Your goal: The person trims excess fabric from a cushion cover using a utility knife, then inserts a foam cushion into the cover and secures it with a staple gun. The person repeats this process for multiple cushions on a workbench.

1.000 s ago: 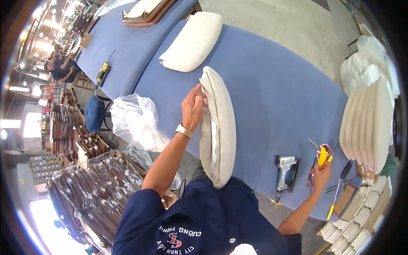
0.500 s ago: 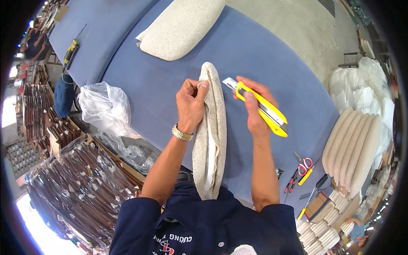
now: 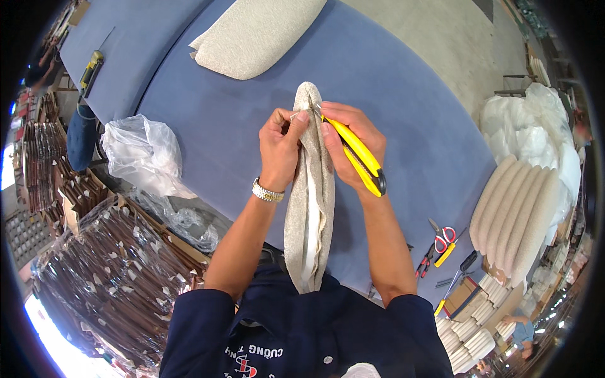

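Note:
A long beige fabric cushion (image 3: 292, 220) stands on edge before me, its open seam toward me and white filling showing in the lower part. With thumb and fingers, my left hand (image 3: 282, 145) pinches the fabric edge near the far end of the seam. My right hand (image 3: 355, 142) is closed around a yellow utility knife (image 3: 358, 157). The knife's tip end is at the seam, right beside my left fingertips; the blade is mostly hidden by my fingers. Its handle slants back toward the lower right.
Another beige cushion (image 3: 255, 38) lies at the far side of the blue table (image 3: 416, 126). Scissors (image 3: 444, 236), pliers and a screwdriver (image 3: 457, 280) lie right. Stacked cushions (image 3: 513, 214) stand beyond them. White plastic wrap (image 3: 142, 151) sits left, above wrapped brown parts (image 3: 113, 277).
My right hand has moved left with the utility knife, bringing its tip to the seam beside my left hand. My left hand still pinches the fabric.

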`<state>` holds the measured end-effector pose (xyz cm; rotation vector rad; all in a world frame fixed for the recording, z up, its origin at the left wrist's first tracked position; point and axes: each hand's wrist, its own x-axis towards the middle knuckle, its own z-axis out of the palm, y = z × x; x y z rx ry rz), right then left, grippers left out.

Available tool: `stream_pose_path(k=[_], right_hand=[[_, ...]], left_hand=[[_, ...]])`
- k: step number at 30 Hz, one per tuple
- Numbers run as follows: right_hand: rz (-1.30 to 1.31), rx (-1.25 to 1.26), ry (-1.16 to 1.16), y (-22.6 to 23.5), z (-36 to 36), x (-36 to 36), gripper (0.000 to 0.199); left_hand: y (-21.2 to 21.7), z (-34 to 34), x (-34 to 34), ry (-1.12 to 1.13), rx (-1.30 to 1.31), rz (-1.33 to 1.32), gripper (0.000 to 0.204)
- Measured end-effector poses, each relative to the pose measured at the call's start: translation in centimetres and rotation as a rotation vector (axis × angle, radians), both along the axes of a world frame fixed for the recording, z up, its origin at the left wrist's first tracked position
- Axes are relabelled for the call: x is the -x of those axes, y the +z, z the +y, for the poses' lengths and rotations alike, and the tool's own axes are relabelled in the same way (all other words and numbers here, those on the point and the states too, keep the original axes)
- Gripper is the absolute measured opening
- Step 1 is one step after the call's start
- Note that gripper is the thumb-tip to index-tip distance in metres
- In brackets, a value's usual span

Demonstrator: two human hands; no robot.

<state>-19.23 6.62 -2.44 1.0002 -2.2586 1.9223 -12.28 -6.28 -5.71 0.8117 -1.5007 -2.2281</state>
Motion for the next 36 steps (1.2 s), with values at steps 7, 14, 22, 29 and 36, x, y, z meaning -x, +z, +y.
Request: stream_pose_path(k=[7,14,22,29,36], right_hand=[[-0.048,-0.048,-0.036,0.6,0.3,-0.1,0.016],[-0.157,0.031,-0.074,-0.5,0.7,-1.0,0.017],[-0.085,0.026,-0.081,-0.6,1.2,-1.7,0.018],[-0.107,-0.027,-0.141,-0.5,2.1,-3.7,0.018],[-0.106,-0.009,-0.119,0.4,4.0,-6.1,0.022]], left_hand=[[-0.3,0.2,0.2,-0.004,-0.155,0.025,0.019],[-0.4,0.5,0.4,0.001,-0.188,0.035,0.020],[-0.2,0.8,0.6,-0.015,-0.226,0.046,0.019],[-1.2,1.2,0.3,0.053,-0.181,0.052,0.010],[-0.4,2.2,-0.6,-0.094,-0.270,0.122,0.016]])
